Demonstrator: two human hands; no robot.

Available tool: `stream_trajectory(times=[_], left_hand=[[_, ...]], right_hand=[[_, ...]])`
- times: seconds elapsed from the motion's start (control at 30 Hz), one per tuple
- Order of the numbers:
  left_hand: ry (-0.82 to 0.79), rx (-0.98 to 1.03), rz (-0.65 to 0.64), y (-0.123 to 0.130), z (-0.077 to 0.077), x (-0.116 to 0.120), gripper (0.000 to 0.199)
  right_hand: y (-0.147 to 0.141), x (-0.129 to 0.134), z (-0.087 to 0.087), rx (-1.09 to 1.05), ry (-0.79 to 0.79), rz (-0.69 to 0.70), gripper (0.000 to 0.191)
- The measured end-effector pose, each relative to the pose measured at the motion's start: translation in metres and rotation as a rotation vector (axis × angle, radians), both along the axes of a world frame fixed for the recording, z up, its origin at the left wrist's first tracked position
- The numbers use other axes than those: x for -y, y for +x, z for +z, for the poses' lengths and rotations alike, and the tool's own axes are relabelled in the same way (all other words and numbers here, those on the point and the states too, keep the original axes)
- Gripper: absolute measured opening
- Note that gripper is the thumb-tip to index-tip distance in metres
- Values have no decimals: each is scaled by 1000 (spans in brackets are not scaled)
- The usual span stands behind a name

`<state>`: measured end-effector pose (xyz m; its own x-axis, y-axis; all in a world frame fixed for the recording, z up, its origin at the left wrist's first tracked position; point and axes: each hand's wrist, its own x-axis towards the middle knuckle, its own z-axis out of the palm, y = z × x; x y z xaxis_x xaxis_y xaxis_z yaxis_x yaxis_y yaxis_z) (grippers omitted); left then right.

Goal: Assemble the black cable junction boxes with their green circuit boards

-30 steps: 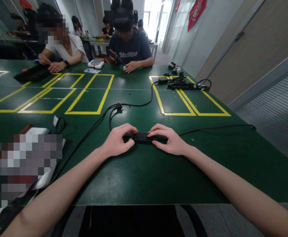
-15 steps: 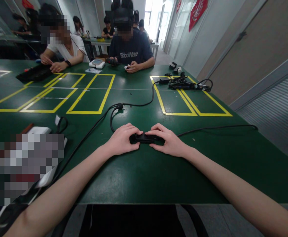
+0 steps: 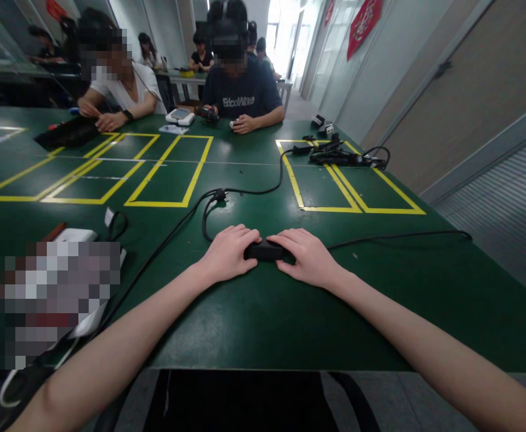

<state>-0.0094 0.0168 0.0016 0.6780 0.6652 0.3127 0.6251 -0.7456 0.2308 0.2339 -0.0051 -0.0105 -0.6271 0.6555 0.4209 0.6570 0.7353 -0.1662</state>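
Note:
A black power adapter [image 3: 265,252] sits low over the green table in front of me. My left hand [image 3: 230,253] grips its left end, thumb along the near side. On the opposite end, my right hand [image 3: 307,256] is closed with its fingers over the top and thumb below. A black cord [image 3: 393,234] runs off to the right from behind my right hand. Beyond my left hand a short lead leads up to a black plug [image 3: 219,195]. The adapter's ends are hidden by my fingers.
Yellow tape rectangles [image 3: 157,204] mark the table [image 3: 281,336]. A bundle of black cables and parts [image 3: 344,157] lies at the back right. White items [image 3: 78,235], partly blurred out, are at my left. Two people sit across, one near a black tray [image 3: 67,133].
The adapter has turned slightly, so more of its near side shows. My right hand's fingers have flattened over its top, and both hands have stayed at its ends.

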Motion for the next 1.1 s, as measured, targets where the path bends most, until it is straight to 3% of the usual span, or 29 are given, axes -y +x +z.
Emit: stream_trajectory(times=[0.23,0.47,0.73,0.97,1.1], left_hand=[[56,-2,-103,-10,-2,-2,16],[88,2,-184,-14,-1,-2,25],[106,25,-197,-11,2,3,32],[182,124,-193,-9,0,5,43],[190,95,-201,-9,0,6,43]], right_hand=[[2,0,5,24,-14,56,30],[3,6,10,31,-7,104,30],[3,7,13,1,-81,135,31],[3,10,14,-39,14,94,33],[3,11,11,-118,-17,112,33]])
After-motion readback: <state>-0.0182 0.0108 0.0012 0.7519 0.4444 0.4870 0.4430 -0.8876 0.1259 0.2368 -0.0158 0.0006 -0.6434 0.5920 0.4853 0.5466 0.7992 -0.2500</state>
